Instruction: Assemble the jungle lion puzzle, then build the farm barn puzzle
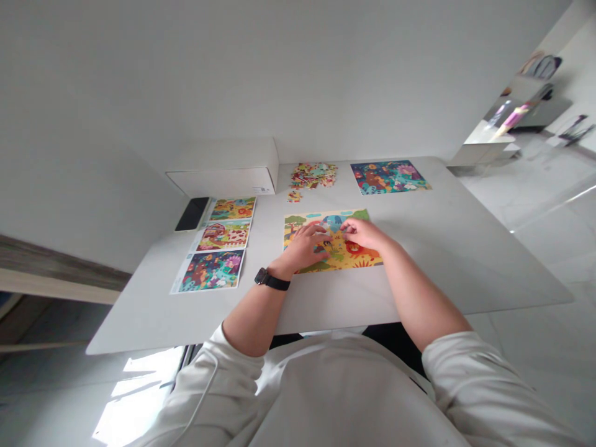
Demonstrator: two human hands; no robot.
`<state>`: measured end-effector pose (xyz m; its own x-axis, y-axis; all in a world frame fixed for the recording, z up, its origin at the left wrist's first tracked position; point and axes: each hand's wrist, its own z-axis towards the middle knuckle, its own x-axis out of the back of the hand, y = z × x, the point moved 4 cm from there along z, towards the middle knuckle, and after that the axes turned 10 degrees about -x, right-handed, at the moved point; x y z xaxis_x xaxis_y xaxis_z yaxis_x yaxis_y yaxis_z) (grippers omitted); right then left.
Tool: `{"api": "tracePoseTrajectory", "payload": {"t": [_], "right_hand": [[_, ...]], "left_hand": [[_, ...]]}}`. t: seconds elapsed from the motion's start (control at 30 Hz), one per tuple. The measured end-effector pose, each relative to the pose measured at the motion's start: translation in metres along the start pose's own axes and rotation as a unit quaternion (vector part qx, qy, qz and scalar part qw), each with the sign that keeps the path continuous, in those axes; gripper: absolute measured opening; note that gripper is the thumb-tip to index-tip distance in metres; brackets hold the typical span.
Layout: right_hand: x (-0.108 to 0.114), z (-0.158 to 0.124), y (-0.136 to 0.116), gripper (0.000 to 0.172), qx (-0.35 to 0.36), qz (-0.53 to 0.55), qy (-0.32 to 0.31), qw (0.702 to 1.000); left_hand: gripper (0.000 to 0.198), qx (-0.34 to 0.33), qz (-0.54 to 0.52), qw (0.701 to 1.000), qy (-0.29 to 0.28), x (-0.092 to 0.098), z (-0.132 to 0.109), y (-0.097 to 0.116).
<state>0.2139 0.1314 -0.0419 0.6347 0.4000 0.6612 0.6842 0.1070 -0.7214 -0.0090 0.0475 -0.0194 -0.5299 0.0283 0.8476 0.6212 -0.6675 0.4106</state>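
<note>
Both my hands rest on a colourful animal jigsaw puzzle [358, 257] lying flat in the middle of the white table [442, 261]. My left hand [305, 245], with a black watch on its wrist, lies over the puzzle's left half, fingers curled down onto the pieces. My right hand [363, 233] lies over the centre, fingers bent and pressing near the left hand's fingertips. Whether either hand pinches a loose piece is hidden by the fingers.
A heap of loose puzzle pieces [313, 175] lies at the far edge, with a finished blue puzzle [387, 176] to its right. A white box [223, 167], a dark phone [192, 213] and a sheet of three reference pictures [218, 245] sit at the left.
</note>
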Motion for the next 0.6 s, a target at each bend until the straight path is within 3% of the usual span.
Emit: {"api": "tracePoseTrajectory", "payload": {"t": [0.6], "right_hand": [[0.004, -0.010, -0.018, 0.025, 0.061, -0.168, 0.058, 0.982]], "left_hand": [[0.037, -0.006, -0.004, 1.000, -0.028, -0.009, -0.002, -0.005]]}}
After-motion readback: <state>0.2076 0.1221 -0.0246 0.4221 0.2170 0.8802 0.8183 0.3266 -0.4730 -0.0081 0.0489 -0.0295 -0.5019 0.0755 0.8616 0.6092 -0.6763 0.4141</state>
